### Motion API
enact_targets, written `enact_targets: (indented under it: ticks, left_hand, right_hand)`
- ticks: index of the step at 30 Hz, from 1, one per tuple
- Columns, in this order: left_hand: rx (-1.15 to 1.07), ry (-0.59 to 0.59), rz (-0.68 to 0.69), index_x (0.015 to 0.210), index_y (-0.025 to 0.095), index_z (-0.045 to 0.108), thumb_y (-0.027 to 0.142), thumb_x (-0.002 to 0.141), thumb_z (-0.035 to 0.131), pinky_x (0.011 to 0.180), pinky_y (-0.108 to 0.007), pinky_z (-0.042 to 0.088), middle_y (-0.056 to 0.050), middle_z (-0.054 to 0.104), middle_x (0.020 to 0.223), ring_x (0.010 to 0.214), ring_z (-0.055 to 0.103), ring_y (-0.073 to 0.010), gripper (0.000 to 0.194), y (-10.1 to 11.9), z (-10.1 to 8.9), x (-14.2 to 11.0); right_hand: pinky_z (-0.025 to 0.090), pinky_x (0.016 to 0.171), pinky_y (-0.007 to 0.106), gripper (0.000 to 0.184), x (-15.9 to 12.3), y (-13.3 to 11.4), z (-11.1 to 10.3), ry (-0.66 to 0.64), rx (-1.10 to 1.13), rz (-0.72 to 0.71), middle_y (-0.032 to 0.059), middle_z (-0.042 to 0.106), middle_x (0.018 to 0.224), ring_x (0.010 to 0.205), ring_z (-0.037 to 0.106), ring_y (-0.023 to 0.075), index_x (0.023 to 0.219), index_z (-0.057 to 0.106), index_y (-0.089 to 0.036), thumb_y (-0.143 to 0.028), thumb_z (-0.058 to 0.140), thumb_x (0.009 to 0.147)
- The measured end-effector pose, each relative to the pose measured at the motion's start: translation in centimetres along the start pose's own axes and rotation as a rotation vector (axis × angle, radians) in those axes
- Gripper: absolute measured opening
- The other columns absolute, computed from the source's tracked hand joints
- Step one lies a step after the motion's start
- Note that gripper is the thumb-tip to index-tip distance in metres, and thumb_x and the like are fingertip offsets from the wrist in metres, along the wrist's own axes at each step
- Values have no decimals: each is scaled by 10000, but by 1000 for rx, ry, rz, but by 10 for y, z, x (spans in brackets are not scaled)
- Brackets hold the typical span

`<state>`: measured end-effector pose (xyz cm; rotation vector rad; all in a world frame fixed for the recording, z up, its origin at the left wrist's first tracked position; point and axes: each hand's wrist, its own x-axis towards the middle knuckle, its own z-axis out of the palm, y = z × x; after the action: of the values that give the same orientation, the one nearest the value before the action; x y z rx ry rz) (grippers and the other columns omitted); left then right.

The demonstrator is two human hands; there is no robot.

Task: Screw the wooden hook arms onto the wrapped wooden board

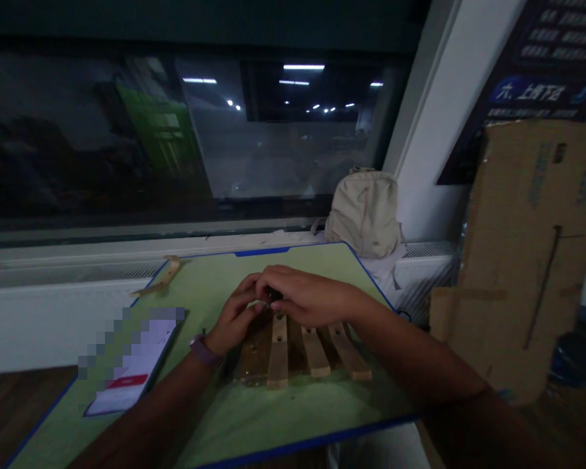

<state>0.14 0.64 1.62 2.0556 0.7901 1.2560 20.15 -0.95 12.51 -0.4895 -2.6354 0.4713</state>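
Observation:
My left hand (pixel 237 319), with a band on its wrist, and my right hand (pixel 305 296) meet above the middle of the green-topped table (pixel 293 430). The fingers of both are bent and pinched together at one spot; whatever they grip is too small and dark to name. Just below them is the far end of a flat wooden strip (pixel 278 365) with dark holes in it. Two more strips, a middle one (pixel 317 358) and a right one (pixel 354 361), fan out beside it. All three rest partly on a shiny brown slab (pixel 251 368), whose far part my hands cover.
Left on the table lies a white and red sheet or packet (pixel 137 371), partly blurred out. A curved wooden piece (pixel 168 273) sits at the far left edge. Behind are a beige backpack (pixel 364 212) and a window; a large cardboard sheet (pixel 532 260) stands at right.

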Motion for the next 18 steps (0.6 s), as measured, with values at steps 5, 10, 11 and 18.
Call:
enact_targets:
  ticks: [5,10,11,18]
  left_hand:
    - [57,-139,-10,1076,262,713,478,905,536,1086,-470,408,-102,532,1377,1292,494,-306,328,-8,-3,-13]
    - [105,-255,-74,1196,253,655,419,911,573,1130,-463,371,-110,484,1432,1349,450,-291,341,-7,-3,-19]
    - [101,-271,-73,1200,249,651,411,900,593,1131,-460,370,-110,496,1421,1342,456,-289,346,-7,-2,-19]
    - [51,-267,-111,1156,221,653,399,825,698,1080,-447,425,-100,604,1294,1197,565,-266,379,-9,-2,-16]
  right_hand:
    - [371,697,242,65,3,17,-1,77,-151,141,23,647,861,798,550,144,850,562,-182,-226,594,885]
    - [212,566,277,279,-1,7,-7,-18,-421,378,24,601,719,654,471,151,769,574,-184,-413,543,926]
    - [238,576,271,240,-3,4,-9,-22,-389,357,29,608,760,675,478,153,814,574,-182,-389,538,931]
    - [385,733,242,210,-5,-6,-8,-62,-111,109,61,606,993,856,526,143,1015,521,-151,-46,529,834]
